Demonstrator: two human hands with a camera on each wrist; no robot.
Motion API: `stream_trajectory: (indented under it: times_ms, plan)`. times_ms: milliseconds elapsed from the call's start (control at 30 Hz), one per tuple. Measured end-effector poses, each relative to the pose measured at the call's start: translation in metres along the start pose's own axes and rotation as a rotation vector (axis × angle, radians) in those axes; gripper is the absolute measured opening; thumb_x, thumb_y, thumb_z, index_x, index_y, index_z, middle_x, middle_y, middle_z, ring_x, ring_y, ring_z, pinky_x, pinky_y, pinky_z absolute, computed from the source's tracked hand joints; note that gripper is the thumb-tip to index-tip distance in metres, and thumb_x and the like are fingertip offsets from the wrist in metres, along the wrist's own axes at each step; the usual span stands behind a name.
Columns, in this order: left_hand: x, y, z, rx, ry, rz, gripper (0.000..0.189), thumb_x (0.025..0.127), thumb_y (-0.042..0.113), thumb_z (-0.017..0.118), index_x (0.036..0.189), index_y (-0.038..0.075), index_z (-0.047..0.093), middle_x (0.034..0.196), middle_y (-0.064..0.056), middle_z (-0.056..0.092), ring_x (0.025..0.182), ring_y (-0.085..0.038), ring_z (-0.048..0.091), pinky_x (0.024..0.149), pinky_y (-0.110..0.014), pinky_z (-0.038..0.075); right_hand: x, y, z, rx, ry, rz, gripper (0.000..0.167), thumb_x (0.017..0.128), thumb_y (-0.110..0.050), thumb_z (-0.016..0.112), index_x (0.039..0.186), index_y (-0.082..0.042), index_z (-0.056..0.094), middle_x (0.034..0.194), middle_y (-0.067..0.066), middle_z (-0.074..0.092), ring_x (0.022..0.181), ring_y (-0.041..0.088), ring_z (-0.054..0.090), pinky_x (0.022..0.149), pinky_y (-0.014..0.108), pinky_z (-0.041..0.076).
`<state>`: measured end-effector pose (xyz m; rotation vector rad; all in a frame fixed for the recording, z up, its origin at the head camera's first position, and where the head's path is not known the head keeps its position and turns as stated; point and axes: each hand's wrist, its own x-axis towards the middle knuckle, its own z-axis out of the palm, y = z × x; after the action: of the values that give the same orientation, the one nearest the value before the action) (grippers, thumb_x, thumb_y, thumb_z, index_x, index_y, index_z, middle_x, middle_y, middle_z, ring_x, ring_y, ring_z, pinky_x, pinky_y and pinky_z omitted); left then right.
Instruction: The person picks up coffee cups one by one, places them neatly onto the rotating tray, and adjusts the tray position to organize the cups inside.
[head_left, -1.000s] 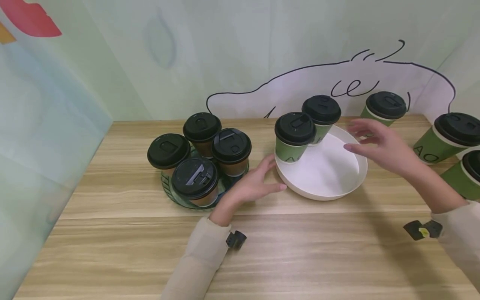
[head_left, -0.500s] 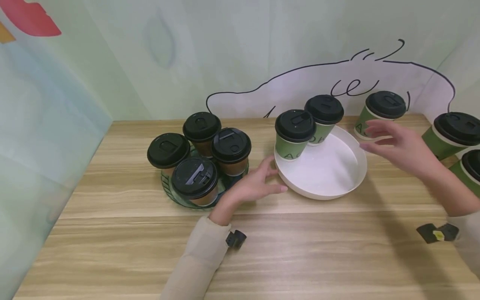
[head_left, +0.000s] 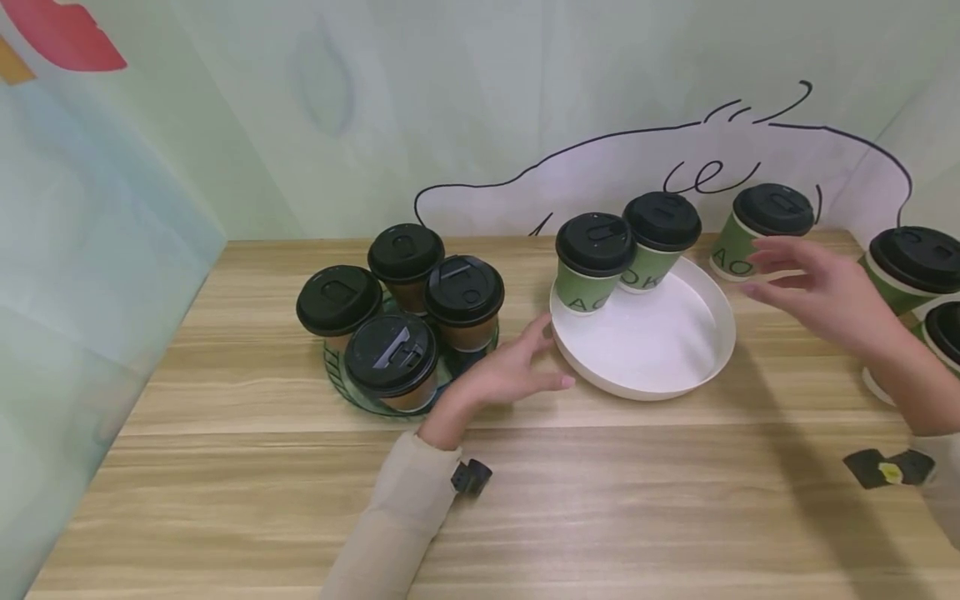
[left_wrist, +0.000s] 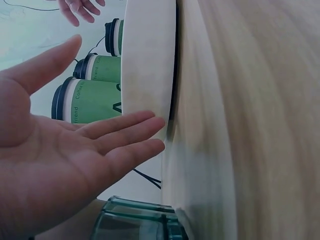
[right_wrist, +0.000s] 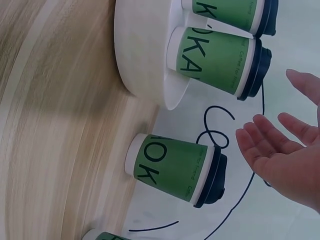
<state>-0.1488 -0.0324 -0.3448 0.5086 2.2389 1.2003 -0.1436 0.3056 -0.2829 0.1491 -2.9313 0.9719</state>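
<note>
In the head view a round white tray (head_left: 652, 358) holds two green paper cups with black lids, a left cup (head_left: 587, 287) and a back cup (head_left: 651, 268). My left hand (head_left: 510, 367) is beside the tray's left wall, fingers extended and thumb spread; the left wrist view shows the fingertips (left_wrist: 150, 142) against or very near that wall. My right hand (head_left: 825, 292) hovers right of the tray, fingers loosely bent, holding nothing. Behind it stands another green cup (head_left: 735, 250), upright on the table and apart from the hand, as the right wrist view shows.
Left of the tray, a green glass-like plate (head_left: 337, 379) carries several brown cups with black lids (head_left: 390, 354). At the right edge two more green cups stand, the farther one (head_left: 900, 275) and the nearer one (head_left: 943, 333), partly behind my right arm. A printed wall (head_left: 480, 108) closes off the back.
My right hand has moved right, away from above the tray. The two cups on the tray have shifted slightly toward the back and right. My left hand has stayed in place.
</note>
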Motion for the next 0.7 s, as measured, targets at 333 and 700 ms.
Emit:
stream_trajectory:
  times_ms: [333, 700]
  plan:
    - [-0.002, 0.002, 0.000, 0.046, -0.042, -0.011, 0.089, 0.085, 0.027, 0.066, 0.147, 0.011, 0.005, 0.143, -0.010, 0.035, 0.133, -0.022, 0.026, 0.107, -0.041, 0.022, -0.004, 0.007, -0.006, -0.063, 0.044, 0.054, 0.058, 0.089, -0.034, 0.059, 0.134, -0.002, 0.041, 0.126, 0.022, 0.046, 0.108, 0.039, 0.046, 0.075, 0.027, 0.049]
    - [-0.002, 0.001, -0.001, 0.079, -0.042, -0.002, 0.089, 0.085, 0.029, 0.066, 0.147, 0.010, 0.004, 0.146, -0.010, 0.029, 0.134, -0.022, 0.023, 0.108, -0.039, 0.020, -0.008, 0.017, -0.017, -0.108, 0.067, 0.124, 0.062, 0.089, -0.041, 0.055, 0.136, -0.004, 0.039, 0.128, 0.025, 0.044, 0.105, 0.043, 0.045, 0.074, 0.035, 0.048]
